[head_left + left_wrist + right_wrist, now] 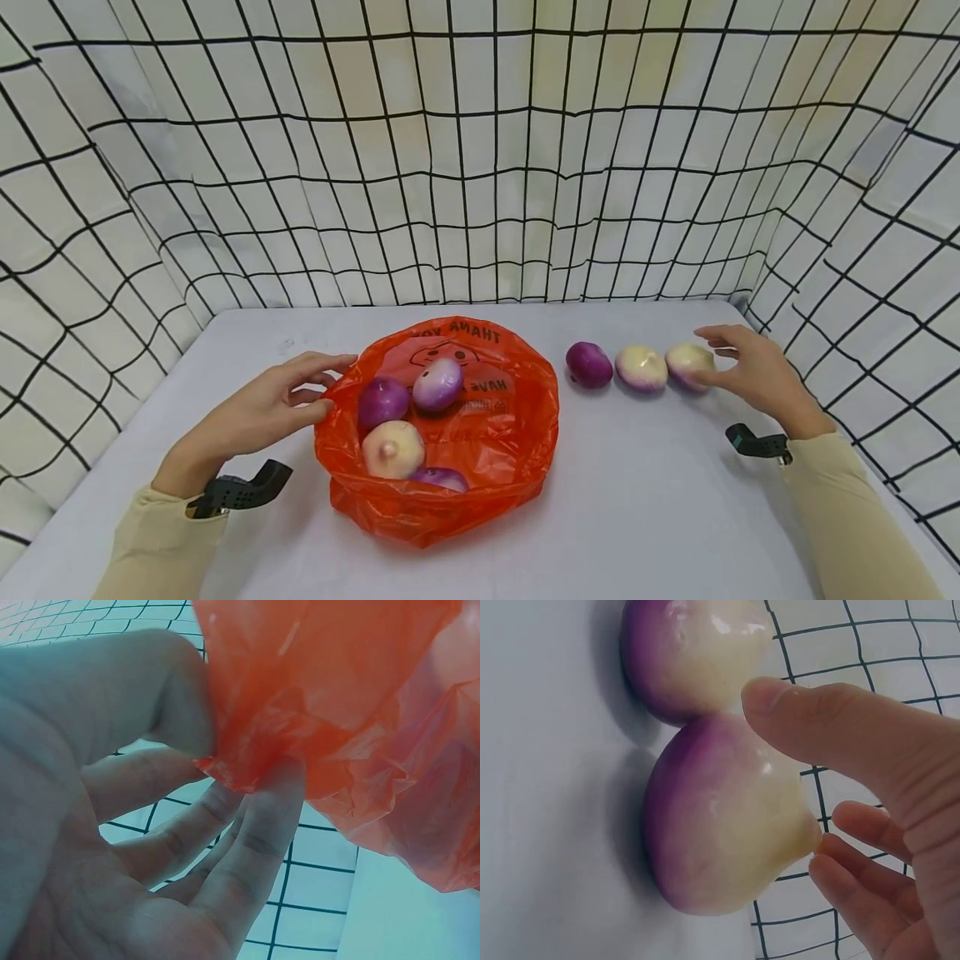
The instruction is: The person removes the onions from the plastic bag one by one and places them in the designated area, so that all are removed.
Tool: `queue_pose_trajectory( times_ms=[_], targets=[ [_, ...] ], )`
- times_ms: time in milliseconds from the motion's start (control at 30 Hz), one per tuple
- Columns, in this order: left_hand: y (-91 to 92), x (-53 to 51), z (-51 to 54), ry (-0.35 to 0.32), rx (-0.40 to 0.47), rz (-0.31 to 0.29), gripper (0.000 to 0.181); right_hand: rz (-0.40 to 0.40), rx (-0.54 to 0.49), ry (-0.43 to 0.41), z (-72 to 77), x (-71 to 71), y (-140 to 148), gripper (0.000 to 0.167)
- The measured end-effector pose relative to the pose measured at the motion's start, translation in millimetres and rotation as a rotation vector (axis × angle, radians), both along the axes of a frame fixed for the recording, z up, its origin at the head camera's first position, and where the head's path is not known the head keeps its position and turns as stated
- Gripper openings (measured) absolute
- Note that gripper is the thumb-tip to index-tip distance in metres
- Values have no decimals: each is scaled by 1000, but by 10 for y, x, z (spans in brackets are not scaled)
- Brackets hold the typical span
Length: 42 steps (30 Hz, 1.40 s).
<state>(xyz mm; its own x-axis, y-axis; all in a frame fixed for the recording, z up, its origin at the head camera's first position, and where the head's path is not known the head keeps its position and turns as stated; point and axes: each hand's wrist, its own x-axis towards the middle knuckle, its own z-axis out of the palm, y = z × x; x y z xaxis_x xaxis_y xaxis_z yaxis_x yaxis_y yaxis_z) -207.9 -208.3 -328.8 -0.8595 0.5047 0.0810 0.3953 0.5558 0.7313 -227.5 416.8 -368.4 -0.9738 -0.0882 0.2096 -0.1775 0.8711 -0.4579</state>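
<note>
Pinching the red bag (pixel 427 510), straddling the end onion (pixel 684 361)

Pinching the bag's left rim between thumb and finger of the left hand (pixel 262 404). Holding the right hand (pixel 753 371) with thumb and fingers spread about the end onion, gripping nothing visibly; not showing whether touching. For the end onion: lying right of the bag, outermost in a row past the purple onion (pixel 588 365) and the middle onion (pixel 641 369). Sitting between bag and right hand, much nearer that hand. Judging this the deciding relation. Pointing its neck up off the table (pixel 630 492), apparently holding its long axis near upright.
</note>
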Motion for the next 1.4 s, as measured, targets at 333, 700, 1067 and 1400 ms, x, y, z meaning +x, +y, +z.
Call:
queue_pose_trajectory(
  times_ms=[333, 700, 1067, 1400],
  targets=[
    [-1, -27, 18, 8, -14, -8, 55, 8, 17, 56, 38, 61, -140, 71],
    [10, -38, 36, 35, -53, -12, 55, 44, -16, 158, 47, 69, -460, 64],
    [24, -5, 58, 69, -60, -5, 54, 178, 86, 228, 189, 18, -797, 61],
    [16, 60, 31, 53, -35, -6, 56, 280, 82, 167, 398, 25, -1157, 56]
  ],
)
